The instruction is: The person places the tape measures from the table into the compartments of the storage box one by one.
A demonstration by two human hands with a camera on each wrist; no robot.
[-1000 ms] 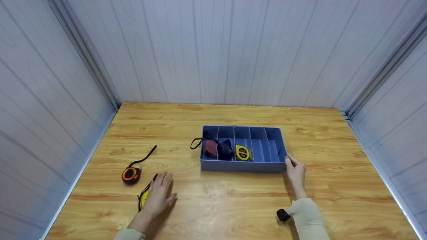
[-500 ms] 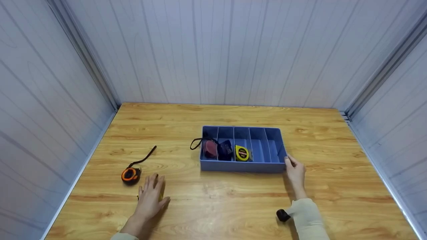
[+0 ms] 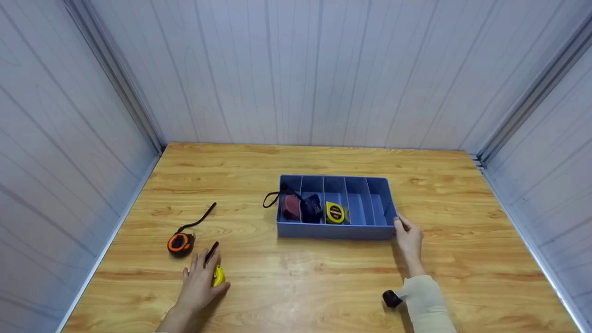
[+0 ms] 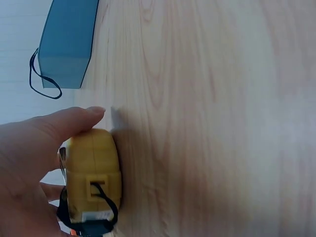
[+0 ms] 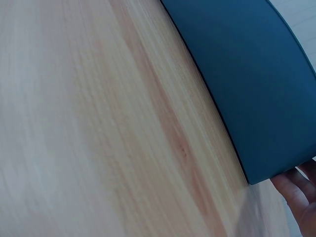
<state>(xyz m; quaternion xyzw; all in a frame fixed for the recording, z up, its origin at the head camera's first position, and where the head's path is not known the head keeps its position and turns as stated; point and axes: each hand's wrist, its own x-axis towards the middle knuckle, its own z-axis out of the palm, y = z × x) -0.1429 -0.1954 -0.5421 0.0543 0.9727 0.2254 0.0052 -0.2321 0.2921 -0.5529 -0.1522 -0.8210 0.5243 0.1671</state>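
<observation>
My left hand spreads over a yellow tape measure with a black wrist strap, lying on the table. In the left wrist view, the thumb lies along one end of the tape measure's yellow case; other fingers are partly hidden behind it. My right hand pinches the front right corner of a blue divided tray. A reddish tape measure, a dark blue one and a small yellow one sit in its three left compartments.
A black-and-orange tape measure lies left of the tray, its strap stretched toward the back. A black strap loop hangs over the tray's left side. White panels wall the wooden table at the back and both sides.
My left hand has shifted left and slightly back toward me, over the yellow tape measure, uncovering its right side and strap end. My right hand and the tray stay put.
</observation>
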